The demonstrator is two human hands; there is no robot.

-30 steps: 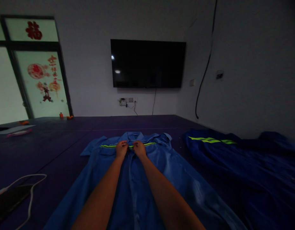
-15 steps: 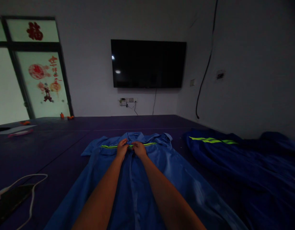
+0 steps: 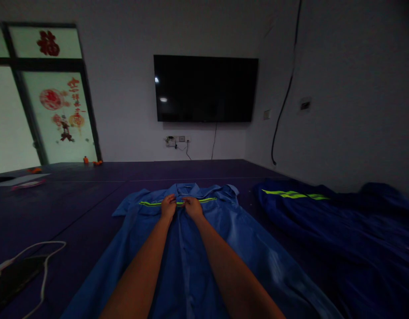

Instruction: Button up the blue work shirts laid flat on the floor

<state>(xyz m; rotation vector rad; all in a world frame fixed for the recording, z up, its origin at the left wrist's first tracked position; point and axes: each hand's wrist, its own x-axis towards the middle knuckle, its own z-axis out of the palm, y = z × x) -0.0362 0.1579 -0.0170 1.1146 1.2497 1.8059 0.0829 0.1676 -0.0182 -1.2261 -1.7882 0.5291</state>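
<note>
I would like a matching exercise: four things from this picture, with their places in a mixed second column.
1. collared blue garment
2. television
3. white cable
4. darker blue garment

A. mounted on the far wall
B. right side of the picture
C. beneath the left hand and right hand
D. lower left of the picture

Pairs: 1-C, 2-A, 3-D, 4-B

The broad dark-purple table (image 3: 74,195) carries a collared blue fabric garment (image 3: 187,257) with a yellow-green chest stripe (image 3: 207,200), spread out at six o'clock. A navy-blue cloth garment (image 3: 324,226) lies at three, a flat black slab (image 3: 21,277) and thin white cable (image 3: 44,274) at eight, a pale flat sheet (image 3: 21,179) near nine, a small orange object (image 3: 86,160) at ten.
</note>
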